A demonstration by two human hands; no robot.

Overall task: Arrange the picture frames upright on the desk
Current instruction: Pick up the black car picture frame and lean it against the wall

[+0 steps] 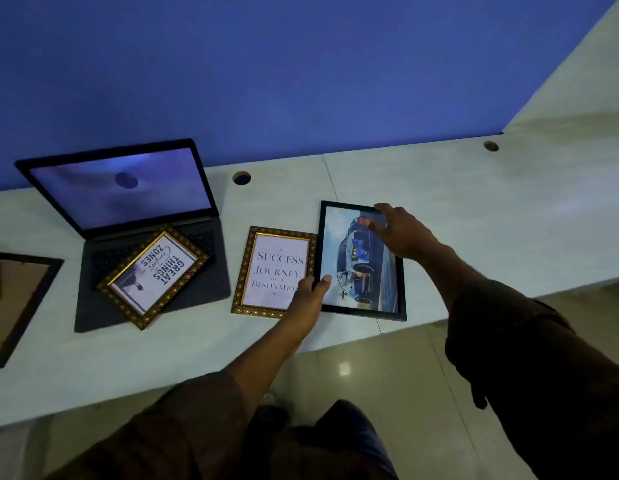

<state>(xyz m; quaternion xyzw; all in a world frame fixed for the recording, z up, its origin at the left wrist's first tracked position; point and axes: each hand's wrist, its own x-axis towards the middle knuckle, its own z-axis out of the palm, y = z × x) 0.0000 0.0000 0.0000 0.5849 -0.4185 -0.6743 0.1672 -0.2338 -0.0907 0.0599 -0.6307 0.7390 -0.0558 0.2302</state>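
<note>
Left hand (309, 292) pinches black car frame (361, 261) near-left edge; right hand (399, 233) spread over far-right corner, fingertips blurred.

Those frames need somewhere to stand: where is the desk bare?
Bare desk runs right of the car picture frame, and along the blue wall behind the "Success" frame. The left is crowded: a laptop with a gold frame on it.
</note>
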